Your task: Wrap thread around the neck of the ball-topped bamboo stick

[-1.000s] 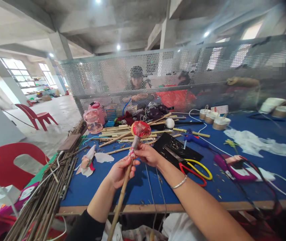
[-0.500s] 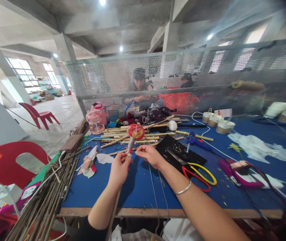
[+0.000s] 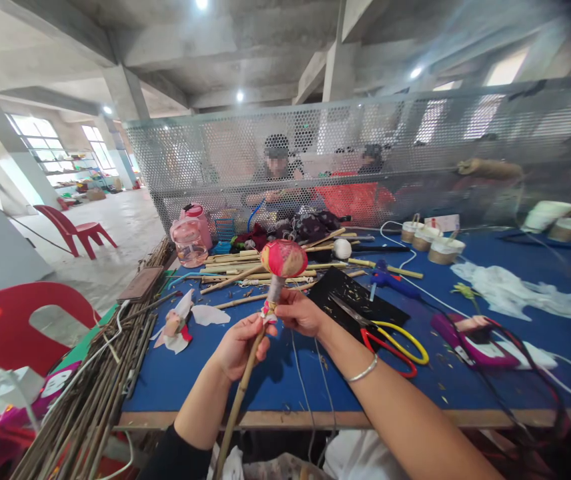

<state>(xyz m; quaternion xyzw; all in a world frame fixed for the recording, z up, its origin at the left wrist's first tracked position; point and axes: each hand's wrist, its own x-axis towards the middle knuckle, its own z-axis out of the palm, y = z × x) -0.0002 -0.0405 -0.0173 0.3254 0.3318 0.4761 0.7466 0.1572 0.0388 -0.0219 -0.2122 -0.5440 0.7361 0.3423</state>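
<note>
Since half a second ago the left hand (image 3: 238,343) has rolled over. Its fingers now face the camera, curled round the stick (image 3: 238,400), whose lower length shows again down to the surface edge (it was hidden behind the wrist before). The red ball head (image 3: 284,259) sits higher and closer and has turned, showing a rounder, pinker side than a second ago. The right hand (image 3: 301,312) has closed in, fingers pinching the wrapped neck just under the ball.
</note>
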